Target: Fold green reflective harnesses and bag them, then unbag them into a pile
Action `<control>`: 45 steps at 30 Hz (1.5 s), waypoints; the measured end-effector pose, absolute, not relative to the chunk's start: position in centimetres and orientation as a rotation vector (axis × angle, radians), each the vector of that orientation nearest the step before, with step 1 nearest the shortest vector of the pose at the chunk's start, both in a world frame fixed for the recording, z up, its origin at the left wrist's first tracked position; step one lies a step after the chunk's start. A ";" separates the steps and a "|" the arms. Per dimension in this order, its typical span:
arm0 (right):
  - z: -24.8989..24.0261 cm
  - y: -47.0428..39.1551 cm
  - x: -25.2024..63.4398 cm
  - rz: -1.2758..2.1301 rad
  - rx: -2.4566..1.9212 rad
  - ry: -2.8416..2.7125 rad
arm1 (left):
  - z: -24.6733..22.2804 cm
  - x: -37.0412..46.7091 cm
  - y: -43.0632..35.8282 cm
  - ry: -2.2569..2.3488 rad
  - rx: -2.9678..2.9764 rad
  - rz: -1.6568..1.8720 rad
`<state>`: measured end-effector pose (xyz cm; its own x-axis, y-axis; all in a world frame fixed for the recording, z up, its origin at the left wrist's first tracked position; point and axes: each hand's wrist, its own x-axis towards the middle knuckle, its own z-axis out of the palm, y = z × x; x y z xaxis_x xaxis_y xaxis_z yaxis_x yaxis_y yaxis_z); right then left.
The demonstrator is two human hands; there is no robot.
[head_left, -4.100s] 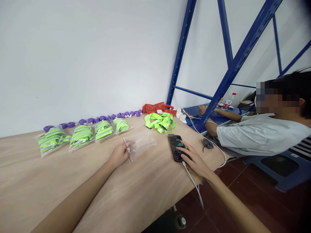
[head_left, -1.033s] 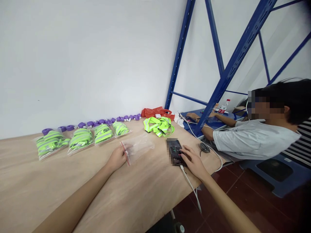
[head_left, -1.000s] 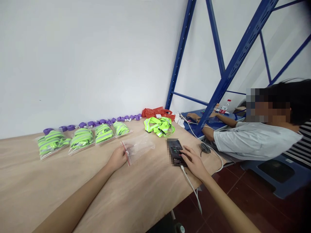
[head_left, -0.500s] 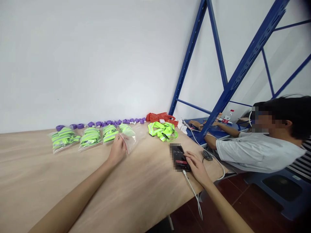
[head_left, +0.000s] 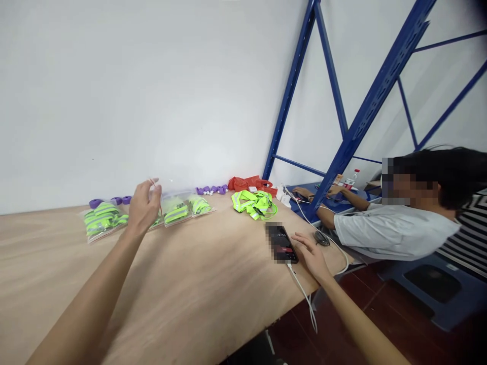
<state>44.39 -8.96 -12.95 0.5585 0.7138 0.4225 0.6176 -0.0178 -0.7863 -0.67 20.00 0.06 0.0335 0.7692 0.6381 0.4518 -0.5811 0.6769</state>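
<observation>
My left hand point(head_left: 143, 207) is closed on the red-striped edge of a clear zip bag point(head_left: 175, 193), held above the table. Through and below it I see bagged neon-yellow reflective straps point(head_left: 176, 213), another bag of straps point(head_left: 200, 205) to the right and one more bag point(head_left: 103, 220) left of the hand. Part of the row is hidden by my hand. My right hand point(head_left: 311, 256) rests with fingers stretched out just right of a phone point(head_left: 285, 244). A loose neon-yellow reflective strap point(head_left: 254, 204) lies beyond the phone.
Purple rolls point(head_left: 218, 189) line the wall, next to a red plastic bag point(head_left: 251, 183). A white cable point(head_left: 302, 289) runs from the phone over the table edge. A black mouse point(head_left: 321, 238) lies at right. Beyond the blue rack post point(head_left: 342, 147) sits another person point(head_left: 395, 230).
My left hand has moved left and up, carrying the clear zip bag over the filled bags. My right hand has shifted slightly away from the phone's edge. The view has turned slightly.
</observation>
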 end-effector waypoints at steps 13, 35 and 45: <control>-12.3 -9.3 43.6 0.133 -1.665 -1.133 | -8.5 1.7 22.3 1.016 2.755 1.164; -7.0 -0.8 45.1 0.054 -1.997 -1.595 | -10.3 5.9 16.6 0.859 2.651 0.792; -3.5 10.9 39.8 0.162 -2.035 -1.700 | -10.5 5.8 16.6 0.865 2.605 0.754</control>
